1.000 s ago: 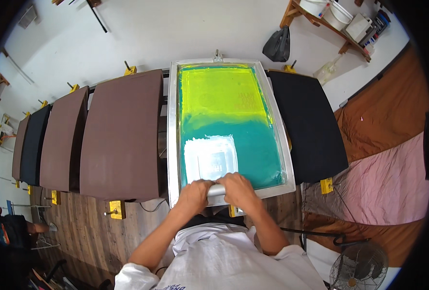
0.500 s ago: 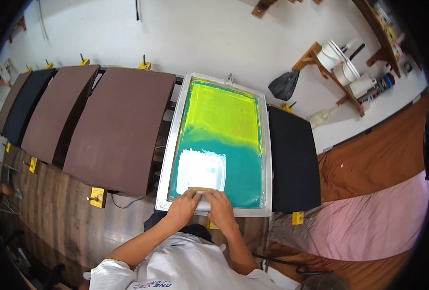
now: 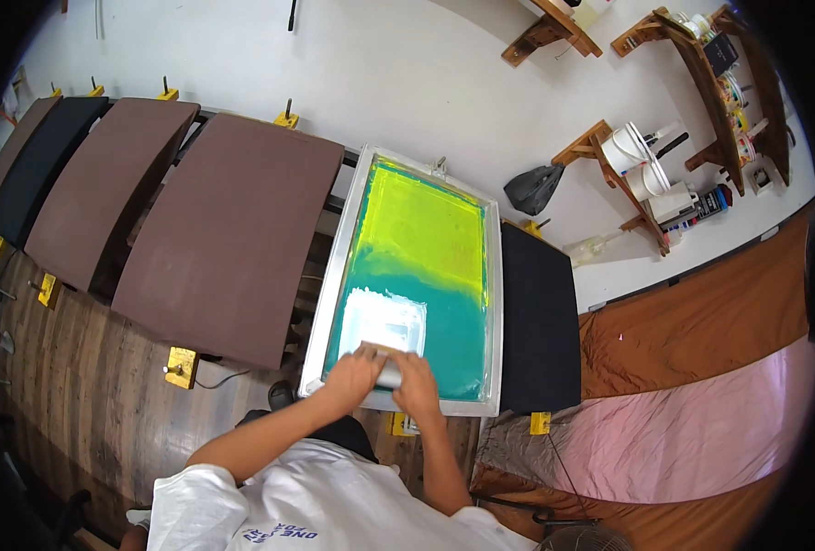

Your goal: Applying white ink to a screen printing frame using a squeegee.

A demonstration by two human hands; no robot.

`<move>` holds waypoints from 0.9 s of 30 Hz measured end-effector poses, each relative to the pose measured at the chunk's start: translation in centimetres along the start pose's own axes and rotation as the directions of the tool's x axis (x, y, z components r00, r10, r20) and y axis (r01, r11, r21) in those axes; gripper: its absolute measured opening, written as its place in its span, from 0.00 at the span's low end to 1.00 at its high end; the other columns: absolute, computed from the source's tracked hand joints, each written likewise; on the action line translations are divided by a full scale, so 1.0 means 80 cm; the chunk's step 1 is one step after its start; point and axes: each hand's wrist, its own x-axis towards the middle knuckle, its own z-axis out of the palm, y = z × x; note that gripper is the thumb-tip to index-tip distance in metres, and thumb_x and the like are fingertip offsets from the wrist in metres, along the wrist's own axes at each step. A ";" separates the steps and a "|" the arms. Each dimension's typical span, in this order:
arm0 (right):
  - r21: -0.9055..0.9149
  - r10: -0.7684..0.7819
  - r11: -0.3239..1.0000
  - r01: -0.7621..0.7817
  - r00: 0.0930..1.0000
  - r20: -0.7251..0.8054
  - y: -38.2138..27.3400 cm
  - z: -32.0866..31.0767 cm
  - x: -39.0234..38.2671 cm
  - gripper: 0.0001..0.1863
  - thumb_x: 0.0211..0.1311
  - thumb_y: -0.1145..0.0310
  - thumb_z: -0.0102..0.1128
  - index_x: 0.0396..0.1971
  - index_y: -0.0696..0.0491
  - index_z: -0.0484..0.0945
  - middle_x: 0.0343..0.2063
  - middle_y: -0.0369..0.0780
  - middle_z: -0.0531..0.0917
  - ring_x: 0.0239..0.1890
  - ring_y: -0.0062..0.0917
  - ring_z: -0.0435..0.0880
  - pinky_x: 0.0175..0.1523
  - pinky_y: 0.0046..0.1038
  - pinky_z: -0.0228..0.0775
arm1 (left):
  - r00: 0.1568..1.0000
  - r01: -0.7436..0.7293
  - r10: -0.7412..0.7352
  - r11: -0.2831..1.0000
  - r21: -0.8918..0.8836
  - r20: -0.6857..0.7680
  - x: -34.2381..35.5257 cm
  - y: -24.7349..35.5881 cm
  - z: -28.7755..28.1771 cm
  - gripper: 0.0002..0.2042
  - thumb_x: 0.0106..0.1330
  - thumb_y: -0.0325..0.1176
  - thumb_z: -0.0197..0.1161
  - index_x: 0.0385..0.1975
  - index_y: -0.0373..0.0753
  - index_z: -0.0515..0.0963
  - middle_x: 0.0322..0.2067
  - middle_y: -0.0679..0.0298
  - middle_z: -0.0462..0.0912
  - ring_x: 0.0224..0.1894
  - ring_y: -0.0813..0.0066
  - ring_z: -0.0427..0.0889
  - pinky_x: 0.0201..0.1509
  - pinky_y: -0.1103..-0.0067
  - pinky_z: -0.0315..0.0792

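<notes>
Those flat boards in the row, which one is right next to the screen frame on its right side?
The black board, beside the screen frame; the brown board flanks its left.

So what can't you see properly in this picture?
- Squeegee, head view: both hands, left hand and right hand, cover most of it.
- White patch on the screen frame: its design is too small to tell.
- Shelf items: tiny, bent by the lens.
- Fan: cut off by the bottom edge.

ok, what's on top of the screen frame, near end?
Both hands, left hand and right hand, grip a squeegee on the screen frame, beside a white ink patch. The hands cover most of the squeegee; whatever lies beneath the mesh is hidden.
</notes>
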 end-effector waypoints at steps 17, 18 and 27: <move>0.040 -0.026 0.999 0.023 0.995 0.091 0.030 -0.019 0.079 0.23 0.42 0.80 0.59 0.44 0.51 0.81 0.38 0.50 0.81 0.46 0.49 0.79 0.51 0.43 0.73 | 0.972 0.106 -0.096 0.994 -0.037 0.212 0.077 -0.027 -0.019 0.17 0.51 0.19 0.61 0.41 0.40 0.82 0.36 0.52 0.85 0.37 0.50 0.84 0.41 0.63 0.79; 0.057 -0.026 0.998 0.021 0.995 0.092 0.026 -0.019 0.070 0.24 0.42 0.81 0.59 0.44 0.52 0.81 0.39 0.50 0.81 0.46 0.49 0.79 0.51 0.44 0.73 | 0.972 0.125 -0.108 0.990 -0.067 0.208 0.066 -0.023 -0.019 0.18 0.51 0.19 0.60 0.43 0.40 0.81 0.38 0.53 0.84 0.37 0.49 0.84 0.41 0.63 0.79; 0.152 -0.027 0.988 0.011 0.994 0.102 0.009 -0.023 -0.008 0.27 0.38 0.84 0.57 0.44 0.53 0.82 0.39 0.49 0.82 0.46 0.47 0.78 0.54 0.42 0.72 | 0.949 0.129 -0.123 0.992 -0.002 0.290 0.005 0.030 -0.046 0.17 0.50 0.21 0.62 0.42 0.40 0.81 0.38 0.55 0.84 0.38 0.55 0.85 0.42 0.65 0.79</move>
